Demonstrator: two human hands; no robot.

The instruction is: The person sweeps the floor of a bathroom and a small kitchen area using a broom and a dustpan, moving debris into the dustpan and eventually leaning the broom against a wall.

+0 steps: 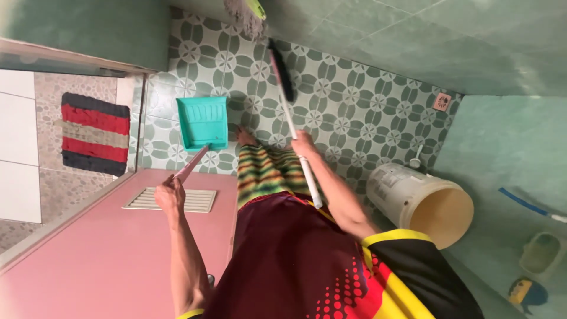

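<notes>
From the head camera I look down my own body at a bathroom floor of green-and-white patterned tiles (354, 112). My left hand (170, 195) is closed around the reddish handle (192, 163) of a teal dustpan (203, 122), and the pan rests flat on the tiles just beside the pink door (112, 254). My right hand (304, 143) is clamped on the white pole of a broom (295, 133); its dark bristle head (282, 68) lies on the tiles ahead of the dustpan, a little apart from it. My bare foot (245, 137) shows between the two tools, below my striped shorts (266, 171). A white bucket (422, 201) stands at my right side, near the green wall (502, 142). A striped red, black and grey mat (94, 134) lies outside the doorway. A small drain cover (442, 101) sits in the far corner
</notes>
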